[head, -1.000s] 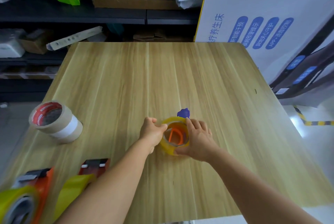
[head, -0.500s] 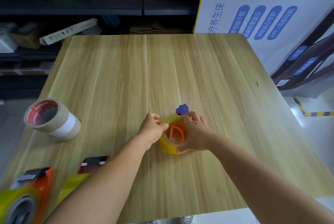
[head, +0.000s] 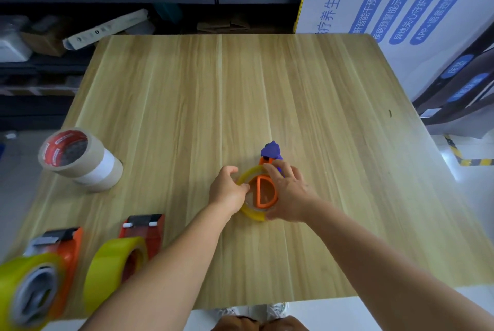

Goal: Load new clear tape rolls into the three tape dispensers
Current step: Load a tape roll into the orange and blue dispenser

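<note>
**Seating the third roll**

Pressing a yellowish clear tape roll (head: 252,214) over the orange hub of the third dispenser (head: 264,191), the person works with both hands at the middle of the wooden surface (head: 267,90). The left hand (head: 227,191) pinches the roll's near-left rim, thumb and fingers curled onto it. The right hand (head: 287,194) lies over the right side of the roll with its fingers spread; whether they actually grip the rim or only press on it cannot be told. The dispenser's purple end (head: 272,149) pokes out beyond the roll.

Two other orange dispensers sit at the near-left edge, the left one (head: 57,256) and the one beside it (head: 143,234), each apparently carrying a yellow roll already. A stack of brown tape rolls (head: 80,159) stands well apart at the left.

What could go wrong: the roll looks off-centre on the hub, so uneven pushing may jam it crooked. The light dispenser could also skid on the smooth wood if neither hand pins it. Fingers near the purple end risk meeting the cutter, if that is where it sits.
</note>
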Demonstrator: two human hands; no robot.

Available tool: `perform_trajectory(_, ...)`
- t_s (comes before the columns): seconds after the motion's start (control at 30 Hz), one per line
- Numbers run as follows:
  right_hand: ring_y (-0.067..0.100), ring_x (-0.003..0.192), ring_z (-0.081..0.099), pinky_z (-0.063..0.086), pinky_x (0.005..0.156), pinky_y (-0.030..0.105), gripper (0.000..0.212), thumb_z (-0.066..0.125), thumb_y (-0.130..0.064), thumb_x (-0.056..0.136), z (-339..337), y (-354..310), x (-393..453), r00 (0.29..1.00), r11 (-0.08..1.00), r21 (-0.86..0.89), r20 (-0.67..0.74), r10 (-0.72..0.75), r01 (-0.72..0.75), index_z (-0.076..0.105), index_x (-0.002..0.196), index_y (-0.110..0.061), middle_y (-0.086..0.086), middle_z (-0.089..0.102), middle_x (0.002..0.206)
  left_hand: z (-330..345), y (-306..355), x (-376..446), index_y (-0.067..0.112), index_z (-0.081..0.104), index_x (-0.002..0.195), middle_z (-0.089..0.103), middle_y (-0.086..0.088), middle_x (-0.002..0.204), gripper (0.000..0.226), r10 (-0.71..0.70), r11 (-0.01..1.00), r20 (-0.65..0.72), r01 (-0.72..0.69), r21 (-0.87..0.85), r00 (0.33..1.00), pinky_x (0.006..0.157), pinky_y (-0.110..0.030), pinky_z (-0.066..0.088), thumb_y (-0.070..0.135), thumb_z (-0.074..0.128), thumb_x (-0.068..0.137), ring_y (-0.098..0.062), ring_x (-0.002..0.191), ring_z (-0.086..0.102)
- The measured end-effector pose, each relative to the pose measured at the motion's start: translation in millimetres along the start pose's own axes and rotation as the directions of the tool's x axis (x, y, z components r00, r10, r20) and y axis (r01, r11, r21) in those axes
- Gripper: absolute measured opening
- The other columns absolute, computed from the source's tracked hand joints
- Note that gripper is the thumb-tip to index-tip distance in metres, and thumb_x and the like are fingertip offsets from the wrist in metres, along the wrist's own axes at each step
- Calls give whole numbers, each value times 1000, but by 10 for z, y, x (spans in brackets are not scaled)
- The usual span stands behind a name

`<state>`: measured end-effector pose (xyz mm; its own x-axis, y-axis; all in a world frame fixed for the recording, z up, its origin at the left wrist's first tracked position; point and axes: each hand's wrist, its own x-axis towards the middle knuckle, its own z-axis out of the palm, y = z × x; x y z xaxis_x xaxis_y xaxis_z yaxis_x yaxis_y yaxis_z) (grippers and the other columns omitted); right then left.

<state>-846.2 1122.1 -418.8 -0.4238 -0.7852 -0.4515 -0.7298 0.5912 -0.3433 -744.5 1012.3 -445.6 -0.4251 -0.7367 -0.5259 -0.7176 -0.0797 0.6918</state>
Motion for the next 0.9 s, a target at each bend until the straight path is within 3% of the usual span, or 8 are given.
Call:
perform_trajectory(0.1,29,144,2,23,115,42,112,77,-44,68,55,-67,-59,999,1000,5,-52,6,-6,3,152,-28,-2,0,156,21,-4,-32,22,53,125,62,-3,113,37,-10,1000,-35,10,-8,999,82,-33,52,17,62,89,-21,92,62)
perform_trajectory(0.23,27,131,31,27,106,37,62,48,-55,87,163,-256,-125,946,995,-93,-324,0,-32,40,136,-18,5,38,141,50,-2,-37,21,58,119,65,-3,108,30,-14,1000,-50,13,-15,999,79,-32,52,15,61,90,-23,90,63)
perform_trajectory(0.3,26,123,41,27,104,37,53,45,-52,91,256,-345,-138,963,978,-209,-267,-29,-28,45,128,-15,5,53,129,51,10,-49,20,59,117,63,0,101,27,-17,1000,-58,16,-21,998,76,-30,51,15,60,89,-21,85,62)
perform_trajectory(0.47,28,121,48,26,109,37,68,54,-29,93,529,-392,-136,977,953,-303,-210,-33,-33,21,146,-4,9,60,126,54,-4,-76,20,58,120,56,5,95,28,-22,999,-35,20,-47,999,69,-26,47,21,57,92,-13,78,56)
perform_trajectory(0.63,28,119,46,34,100,30,58,55,-15,90,473,-147,-237,974,999,-42,-225,9,-19,28,142,-12,10,54,127,43,-55,-101,21,60,118,61,0,112,28,-15,994,20,17,-105,1000,78,-27,44,32,48,95,-19,96,57)
perform_trajectory(0.73,31,116,49,40,93,34,54,58,-17,89,369,-8,-273,980,990,139,-200,20,8,34,138,-16,11,52,124,73,-15,-143,25,55,123,62,-3,119,37,-68,971,90,87,-221,994,87,-35,52,44,49,92,-24,105,60)
perform_trajectory(0.83,26,122,50,44,96,35,58,61,-20,90,231,95,-287,986,953,299,-166,9,42,35,141,-17,9,51,134,93,120,-206,21,55,120,65,-8,115,35,-109,863,249,216,-456,962,73,-33,55,44,49,94,-22,102,64)
perform_trajectory(0.9,22,126,50,42,99,31,60,61,-19,90,137,148,-308,990,931,362,-139,3,48,34,143,-17,6,51,139,96,200,-250,16,59,118,68,-11,112,32,-77,783,310,250,-569,948,75,-34,56,38,52,95,-23,96,65)
